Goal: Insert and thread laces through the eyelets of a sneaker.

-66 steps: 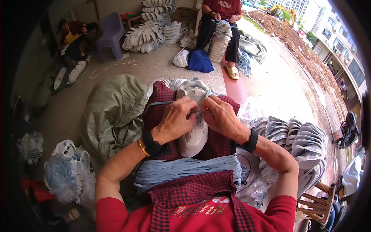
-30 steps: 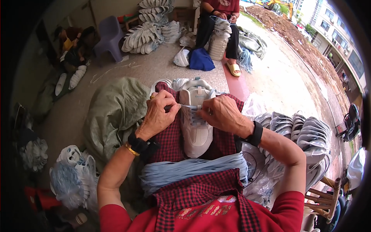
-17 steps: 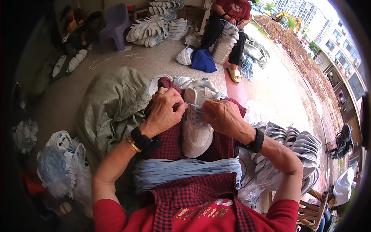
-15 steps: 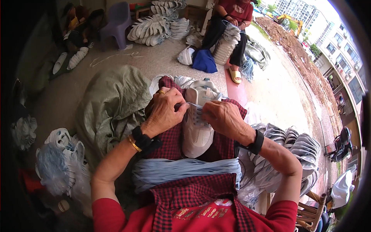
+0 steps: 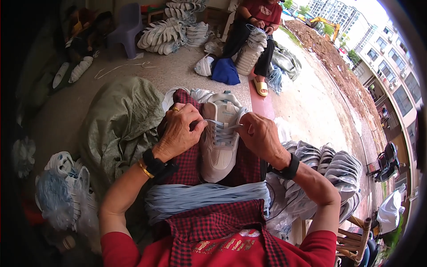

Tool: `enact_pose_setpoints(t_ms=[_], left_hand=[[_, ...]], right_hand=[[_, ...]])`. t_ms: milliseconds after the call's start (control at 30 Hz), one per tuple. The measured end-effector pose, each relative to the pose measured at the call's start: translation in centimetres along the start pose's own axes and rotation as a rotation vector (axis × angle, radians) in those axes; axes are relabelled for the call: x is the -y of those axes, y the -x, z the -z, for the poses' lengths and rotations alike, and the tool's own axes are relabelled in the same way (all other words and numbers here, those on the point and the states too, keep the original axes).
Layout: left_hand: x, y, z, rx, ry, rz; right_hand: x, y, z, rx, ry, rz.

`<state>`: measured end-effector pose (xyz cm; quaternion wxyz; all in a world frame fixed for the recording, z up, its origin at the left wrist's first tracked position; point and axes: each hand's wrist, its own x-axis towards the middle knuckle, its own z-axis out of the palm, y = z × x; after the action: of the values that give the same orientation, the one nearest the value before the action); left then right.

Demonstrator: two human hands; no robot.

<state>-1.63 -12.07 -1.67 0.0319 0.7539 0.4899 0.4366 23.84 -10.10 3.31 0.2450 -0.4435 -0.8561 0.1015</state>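
A white sneaker (image 5: 216,162) rests on the red and black checked cloth over my lap, its toe toward me. Pale blue shoelace (image 5: 221,132) runs through its eyelets. On the shoe's left side, my left hand (image 5: 181,129) pinches one length of lace between thumb and finger. Across from it, my right hand (image 5: 260,135) is closed on another length of lace at the shoe's right edge. A thick bundle of loose pale blue laces (image 5: 207,199) lies across my lap, nearer to me than the toe.
An olive sack (image 5: 124,120) bulges at my left. Stacked shoe uppers (image 5: 340,171) sit at my right, and more white shoes (image 5: 66,187) lie at lower left. Ahead, a seated person (image 5: 262,22) works behind a blue bag (image 5: 225,71). A purple chair (image 5: 127,33) stands farther back.
My hands have moved slightly apart, and the lace lengths between them and the shoe show more clearly. The whole view has shifted a little.
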Motion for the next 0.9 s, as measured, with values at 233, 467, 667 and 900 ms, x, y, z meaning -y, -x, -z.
enact_pose_setpoints(t_ms=[233,467,667,900], left_hand=[[-2.6,-0.6,-0.1,-0.005,0.016,0.014],[-2.9,0.2,-0.2,0.059,-0.060,-0.085],[-2.3,0.2,-0.6,0.087,-0.039,-0.060],[-1.6,0.4,-0.9,0.088,-0.021,-0.060]], right_hand=[[0.3,0.5,-0.9,-0.156,0.120,0.272],[1.4,-0.7,-0.9,-0.111,0.038,0.362],[1.8,-1.0,-1.9,0.039,0.135,0.427],[3.2,-1.5,-2.4,0.050,0.303,0.331]])
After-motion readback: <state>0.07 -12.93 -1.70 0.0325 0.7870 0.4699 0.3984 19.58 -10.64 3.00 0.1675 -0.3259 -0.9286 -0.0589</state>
